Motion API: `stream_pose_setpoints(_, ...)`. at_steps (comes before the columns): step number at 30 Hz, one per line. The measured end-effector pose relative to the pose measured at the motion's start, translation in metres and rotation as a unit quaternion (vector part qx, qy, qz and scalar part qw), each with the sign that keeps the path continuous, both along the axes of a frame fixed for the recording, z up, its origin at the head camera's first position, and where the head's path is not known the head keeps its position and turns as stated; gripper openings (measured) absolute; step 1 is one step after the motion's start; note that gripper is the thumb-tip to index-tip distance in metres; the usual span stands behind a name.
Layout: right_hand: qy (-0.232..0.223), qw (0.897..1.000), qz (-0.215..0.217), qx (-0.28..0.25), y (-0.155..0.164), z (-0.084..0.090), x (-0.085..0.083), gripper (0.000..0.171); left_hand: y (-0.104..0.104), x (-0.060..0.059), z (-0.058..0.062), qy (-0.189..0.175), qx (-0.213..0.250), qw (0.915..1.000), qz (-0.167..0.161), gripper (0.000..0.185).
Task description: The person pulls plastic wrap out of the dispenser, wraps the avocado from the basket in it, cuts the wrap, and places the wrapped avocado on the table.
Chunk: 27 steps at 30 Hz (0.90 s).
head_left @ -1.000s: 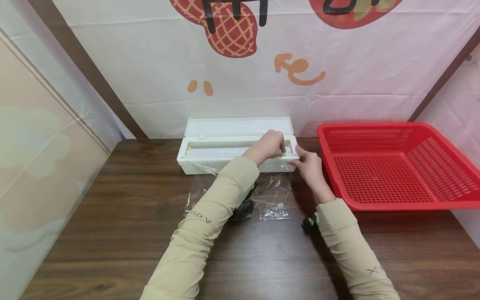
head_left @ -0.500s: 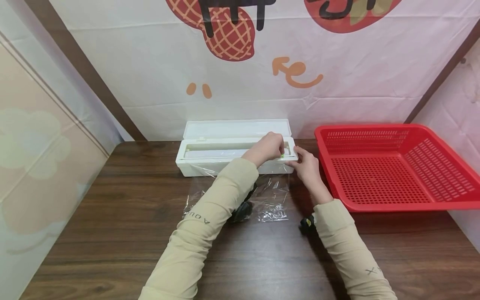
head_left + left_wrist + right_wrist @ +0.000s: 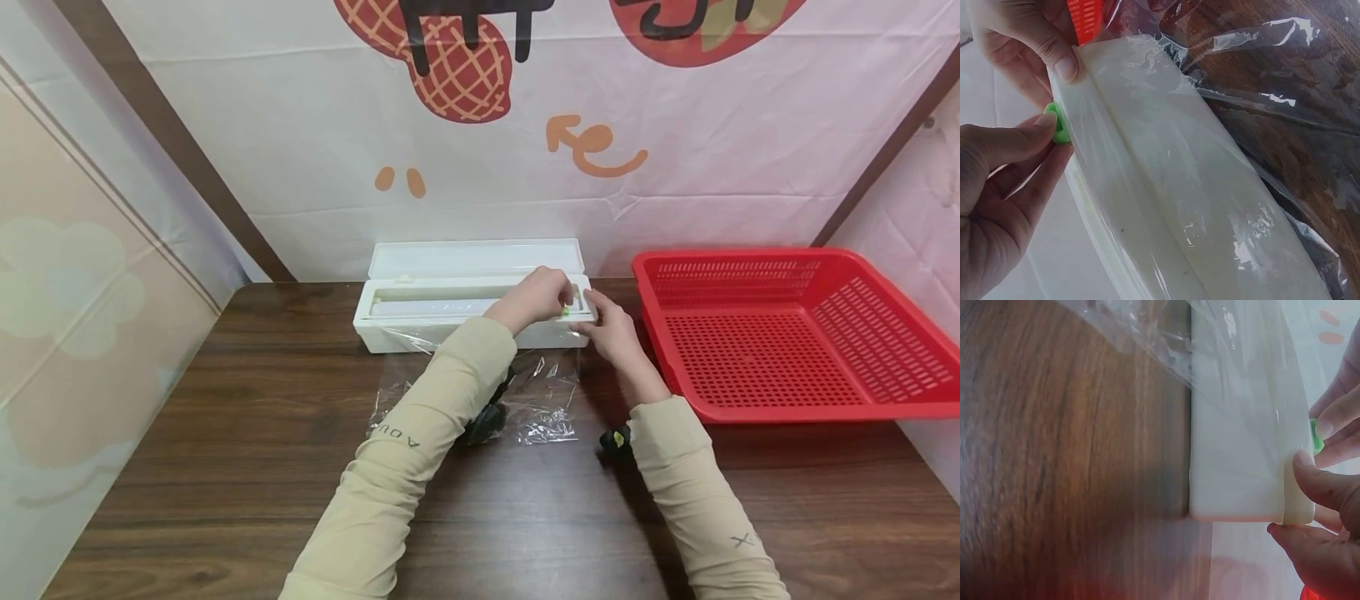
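A long white cling-film dispenser box (image 3: 442, 315) lies at the back of the table with its lid up. My left hand (image 3: 558, 302) pinches the small green slider (image 3: 1055, 123) on the box's front rail, near its right end. In the left wrist view my left hand (image 3: 1046, 134) has thumb and finger on that slider. My right hand (image 3: 597, 321) grips the box's right end. In the right wrist view my right hand (image 3: 1294, 497) has its thumb on the box's (image 3: 1241, 456) front face. A clear film sheet (image 3: 551, 396) runs from the box over the table.
A red slotted basket (image 3: 885, 329), with nothing in it, stands to the right of the box, close to my right hand. The dark wooden table (image 3: 225, 417) stretches left and towards me. A printed backdrop (image 3: 480, 125) hangs right behind the box.
My right hand has crept a little closer round the box's right end. My left hand keeps its pinch on the green slider in the same spot.
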State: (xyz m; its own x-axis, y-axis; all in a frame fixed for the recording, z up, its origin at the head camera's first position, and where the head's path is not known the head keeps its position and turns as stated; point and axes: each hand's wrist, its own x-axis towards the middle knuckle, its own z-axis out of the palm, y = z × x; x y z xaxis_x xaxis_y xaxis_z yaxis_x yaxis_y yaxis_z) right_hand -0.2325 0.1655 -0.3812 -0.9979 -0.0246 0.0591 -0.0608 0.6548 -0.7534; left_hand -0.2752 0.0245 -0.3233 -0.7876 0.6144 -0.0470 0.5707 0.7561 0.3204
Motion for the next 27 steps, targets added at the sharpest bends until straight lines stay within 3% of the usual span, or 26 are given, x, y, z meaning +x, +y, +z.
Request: stream_pose_setpoints(27,-0.019,1.0,0.004,0.003,0.0015,0.0036,0.0016,0.066,-0.0061,-0.0021,0.0027,-0.007,-0.009,0.9999,-0.007,0.015)
